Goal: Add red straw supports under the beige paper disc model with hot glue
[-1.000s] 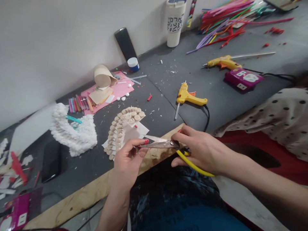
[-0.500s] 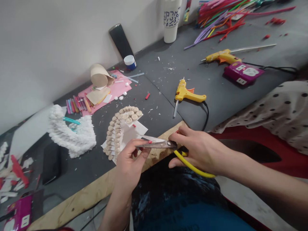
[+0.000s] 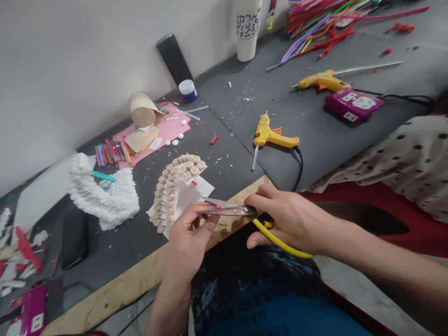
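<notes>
Right hand: The person's right hand [image 3: 289, 217] wraps the handles of the steel-bladed scissors with yellow grips [image 3: 231, 212], fingers clamped on them.
Left hand: The left hand [image 3: 189, 238] has its thumb and forefinger pinched on a tiny red piece [image 3: 219, 206], partly hidden by a blade.
Blades: Slightly apart, tips toward the left hand, the red piece between them.
Table edge: From here I see a pale, stained wooden strip [image 3: 122, 284] along the front of the dark grey tabletop [image 3: 325, 144].
Beige curve: Just beyond the left hand, a curved shape covered in rolled beige coils [image 3: 170, 196] lies on white paper [image 3: 206, 187].
White curve: To its left sits a fluffy white curved shape [image 3: 105, 205] with a turquoise stick [image 3: 103, 176] across it.
Glue guns: A yellow glue gun [image 3: 275, 136] lies beyond the right hand; a second yellow glue gun [image 3: 324, 80] lies farther off, beside a purple plastic socket box [image 3: 353, 106].
Wall side: A black phone [image 3: 175, 58] leans behind a blue jar with a white lid [image 3: 188, 91]; a white lettered tumbler [image 3: 248, 32] stands upright nearby.
</notes>
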A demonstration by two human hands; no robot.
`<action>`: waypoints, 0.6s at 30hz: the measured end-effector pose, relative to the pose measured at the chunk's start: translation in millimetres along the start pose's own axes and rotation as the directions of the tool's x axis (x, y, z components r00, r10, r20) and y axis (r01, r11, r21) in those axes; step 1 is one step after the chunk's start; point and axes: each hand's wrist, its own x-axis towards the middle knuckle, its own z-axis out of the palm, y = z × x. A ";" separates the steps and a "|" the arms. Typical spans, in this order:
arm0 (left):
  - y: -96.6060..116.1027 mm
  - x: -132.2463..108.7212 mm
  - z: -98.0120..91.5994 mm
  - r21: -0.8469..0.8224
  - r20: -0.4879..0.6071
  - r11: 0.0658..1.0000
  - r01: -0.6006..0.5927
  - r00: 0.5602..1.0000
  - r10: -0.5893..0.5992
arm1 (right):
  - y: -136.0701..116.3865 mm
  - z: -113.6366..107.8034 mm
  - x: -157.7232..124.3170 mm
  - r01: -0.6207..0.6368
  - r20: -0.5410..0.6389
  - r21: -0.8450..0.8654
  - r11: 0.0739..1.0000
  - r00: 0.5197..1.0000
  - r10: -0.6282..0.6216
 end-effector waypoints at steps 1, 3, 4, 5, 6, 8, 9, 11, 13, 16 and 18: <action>-0.6 -0.2 0.0 -0.001 0.000 1.000 -0.003 1.000 0.003 | -0.2 -0.1 -0.1 -0.001 0.001 0.006 1.000 1.000 0.001; -1.8 -0.4 -0.3 -0.010 0.006 1.000 -0.008 1.000 0.009 | -0.5 -0.2 -0.1 -0.005 0.009 0.008 1.000 1.000 0.004; -2.2 -0.5 -0.5 -0.015 0.009 1.000 -0.010 1.000 0.010 | -0.6 -0.2 -0.1 -0.005 0.010 0.006 1.000 1.000 0.005; -2.5 -0.5 -0.8 -0.018 0.014 1.000 -0.010 1.000 0.010 | -0.5 -0.1 -0.1 -0.004 0.008 0.001 1.000 1.000 0.004; -2.5 -0.4 -1.0 -0.016 0.018 1.000 -0.008 1.000 0.009 | -0.3 0.2 -0.2 -0.003 0.004 -0.006 1.000 1.000 0.003; -2.1 0.1 -1.5 -0.006 0.017 1.000 -0.007 1.000 0.007 | 0.5 1.0 -0.4 0.000 -0.008 -0.023 1.000 1.000 0.000; -1.8 0.4 -1.6 -0.001 0.017 1.000 -0.007 1.000 0.007 | 1.0 1.3 -0.5 0.001 -0.014 -0.030 1.000 1.000 -0.002; -1.2 1.3 -1.5 0.009 0.016 1.000 -0.014 1.000 0.014 | 2.0 1.8 -0.9 0.003 -0.017 -0.044 0.999 1.000 -0.003; -0.8 1.9 -1.2 0.014 0.022 1.000 -0.025 0.999 0.025 | 2.7 1.4 -1.2 -0.002 -0.005 -0.052 0.999 1.000 0.002; -0.4 2.5 -0.8 0.005 0.037 0.999 -0.037 0.999 0.037 | 3.3 -0.7 -1.8 -0.013 0.025 -0.053 0.998 1.000 0.014; 0.5 2.7 -0.6 -0.009 0.052 0.999 -0.048 0.997 0.049 | 3.4 -2.4 -2.2 -0.013 0.031 -0.057 0.998 0.999 0.015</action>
